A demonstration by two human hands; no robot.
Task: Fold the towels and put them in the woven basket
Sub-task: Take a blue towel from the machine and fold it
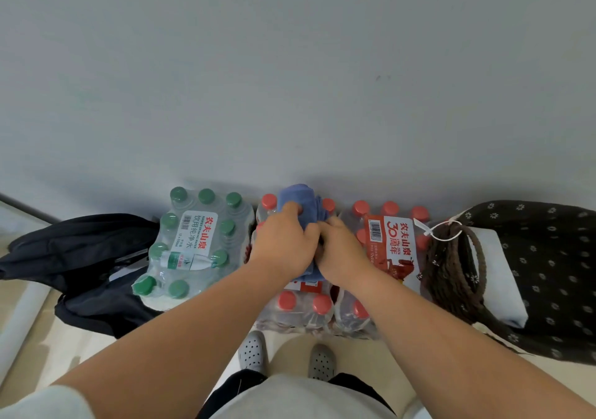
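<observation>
Grey wall [290,63] fills the upper half of the view.

Far right, on the floor: dark flower-print cloth [548,257], bunched, with a white folded item [500,276] lying on it. Cannot tell whether that is a towel.

Far left: black bag [80,250], slumped against the wall.

Against the wall, three shrink-wrapped bottle packs side by side: green-capped water pack [193,241] at left, middle red-capped pack [300,305], right red-capped pack [393,244] with a red-and-white label.

Brown woven basket [451,276] with rope handles and a white tag sits just beside the right red-capped pack, touching the flower-print cloth.

Blue towel [298,194], bunched into a roll, lies on top of the middle red-capped pack, well short of the basket.

Left hand [283,244]: fingers curled over the towel's upper part, gripping it. Right hand [342,250]: close against the left, fingers bent into the towel's right side, holding it.

Grey perforated clogs [253,351] at the bottom, toes near the middle pack.
</observation>
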